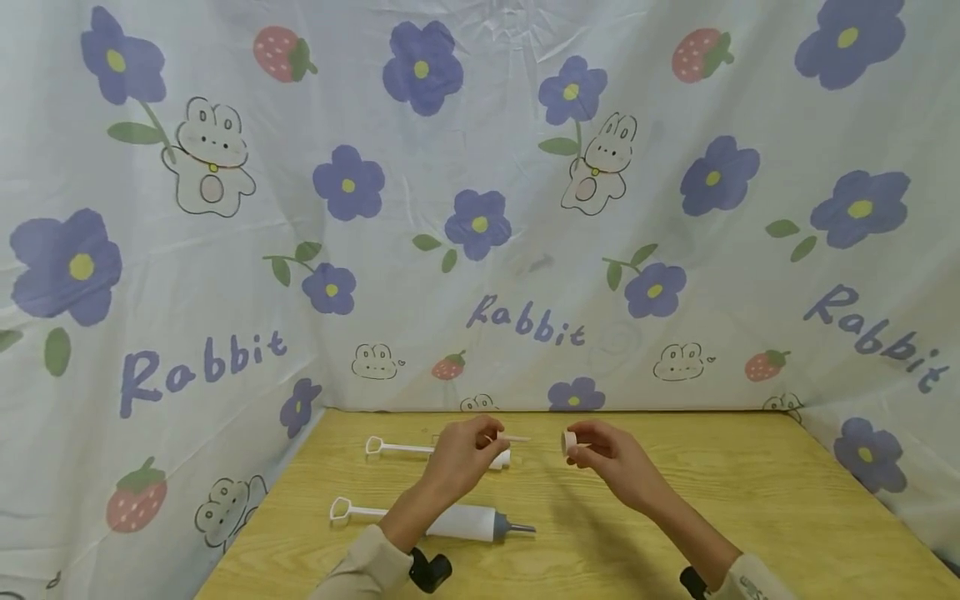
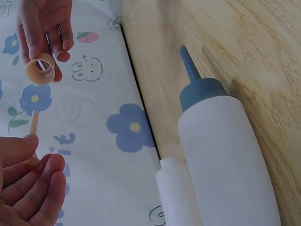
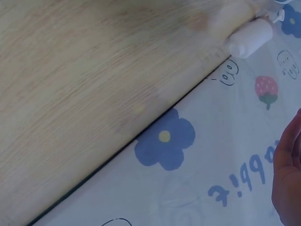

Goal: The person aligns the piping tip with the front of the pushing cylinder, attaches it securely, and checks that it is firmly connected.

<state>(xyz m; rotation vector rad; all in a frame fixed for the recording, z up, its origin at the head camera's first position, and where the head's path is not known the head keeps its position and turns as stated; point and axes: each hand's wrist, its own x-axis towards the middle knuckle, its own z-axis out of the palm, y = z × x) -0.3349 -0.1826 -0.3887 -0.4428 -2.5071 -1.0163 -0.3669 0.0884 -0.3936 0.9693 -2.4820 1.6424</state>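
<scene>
Between thumb and fingertips my left hand (image 1: 459,457) pinches a slim, pale, tapered piece like a nozzle (image 1: 517,438), its narrow end pointing right. Across from it, my right hand (image 1: 613,462) holds a short, pale ring-shaped cap (image 1: 567,443); the hole through it shows in the left wrist view, where the cap (image 2: 35,75) faces the nozzle (image 2: 34,123). The two pieces are apart. Below the hands lies a large white syringe-like tube (image 1: 463,522) with a blue-grey cap and spout. A smaller white tube (image 1: 500,459) lies behind, partly hidden by my left hand.
Pull handles stick out leftward from both tubes: the larger one's handle (image 1: 341,510) and the smaller one's handle (image 1: 375,447). The wooden table (image 1: 712,500) ends at a hanging white curtain (image 1: 420,333) printed with flowers and rabbits, along the back and sides.
</scene>
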